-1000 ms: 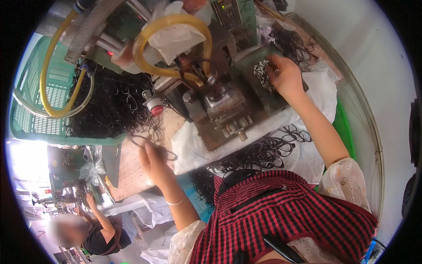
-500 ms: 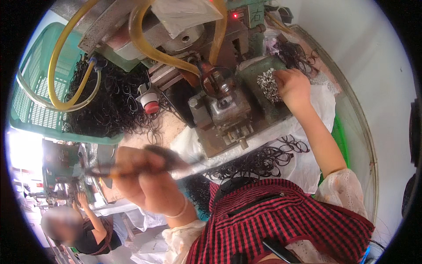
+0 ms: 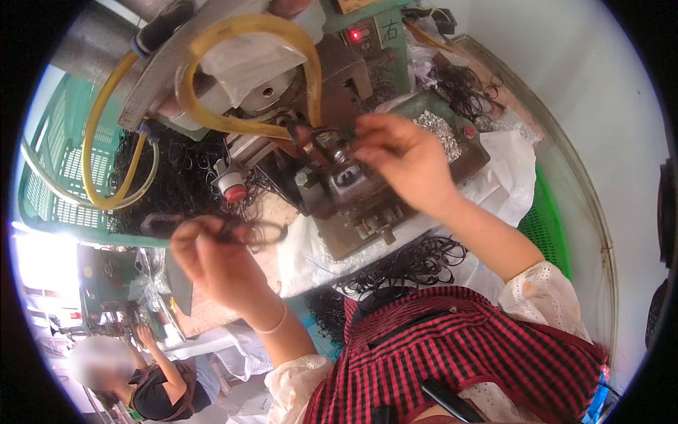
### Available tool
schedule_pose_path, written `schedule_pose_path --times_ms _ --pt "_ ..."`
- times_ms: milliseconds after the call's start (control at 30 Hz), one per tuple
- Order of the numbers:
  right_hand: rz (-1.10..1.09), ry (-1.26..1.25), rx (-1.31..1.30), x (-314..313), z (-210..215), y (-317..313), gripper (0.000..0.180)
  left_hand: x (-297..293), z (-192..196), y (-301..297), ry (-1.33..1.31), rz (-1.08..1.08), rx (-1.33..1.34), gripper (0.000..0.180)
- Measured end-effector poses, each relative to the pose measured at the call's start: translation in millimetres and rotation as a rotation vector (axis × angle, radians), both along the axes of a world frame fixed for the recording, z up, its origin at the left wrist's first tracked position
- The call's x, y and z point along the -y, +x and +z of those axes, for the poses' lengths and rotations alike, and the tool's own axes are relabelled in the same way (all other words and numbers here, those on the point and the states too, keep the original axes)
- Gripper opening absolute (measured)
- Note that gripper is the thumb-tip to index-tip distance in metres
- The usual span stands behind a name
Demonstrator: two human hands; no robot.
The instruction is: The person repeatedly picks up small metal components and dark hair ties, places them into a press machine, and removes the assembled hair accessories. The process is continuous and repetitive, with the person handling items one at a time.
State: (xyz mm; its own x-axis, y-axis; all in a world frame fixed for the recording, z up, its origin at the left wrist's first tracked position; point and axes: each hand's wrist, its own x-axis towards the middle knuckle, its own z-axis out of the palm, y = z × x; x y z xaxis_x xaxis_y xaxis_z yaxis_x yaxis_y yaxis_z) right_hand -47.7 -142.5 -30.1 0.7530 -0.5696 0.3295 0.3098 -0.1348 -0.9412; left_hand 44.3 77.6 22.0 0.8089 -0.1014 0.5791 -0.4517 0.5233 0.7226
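Head view: the left hand (image 3: 219, 265) was raised over the desk (image 3: 282, 212), its grip closed on a thin black loop (image 3: 247, 232) pinched between thumb and fingers; the loop looked motion-blurred. The right hand (image 3: 406, 159) reached to the head of the small press (image 3: 346, 187), fingertips pinched together at the die; whether they held a small metal piece there could not be told. Just beyond that hand lay a tray (image 3: 459, 152) with a heap of silvery clips (image 3: 441, 134), so plenty of parts remained. A large pile of black loops (image 3: 176, 184) sat by the green basket (image 3: 56, 162), and another bunch (image 3: 417, 261) lay on the white sheet near the person's front. Judging from this, the work was in mid-cycle: one loop was in hand and not yet at the press, with many left. Another person (image 3: 141, 381) sat at lower left.
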Motion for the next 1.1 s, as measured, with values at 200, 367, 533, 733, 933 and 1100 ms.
schedule_pose_path --times_ms 200,367,533,733,933,1100 --pt "0.09 0.158 -0.137 -10 23 1 0.042 -7 -21 16 0.179 -0.014 -0.042 0.013" --pt "0.04 0.125 -0.05 -11 3 2 0.041 -7 -4 -4 -0.069 -0.569 0.042 0.035" --pt "0.035 0.227 -0.022 -30 3 -2 0.044 23 24 -28 0.335 0.412 0.24 0.027" --pt "0.038 0.356 0.022 -34 11 3 0.047 39 21 -6 0.143 0.149 0.248 0.014" --pt "0.18 -0.202 -0.105 -29 27 -36 0.066 27 23 -39 0.314 -0.016 0.168 0.006" --pt "-0.597 -0.974 -0.649 53 -35 -84 0.029 52 2 -39 0.494 0.008 0.157 0.011"
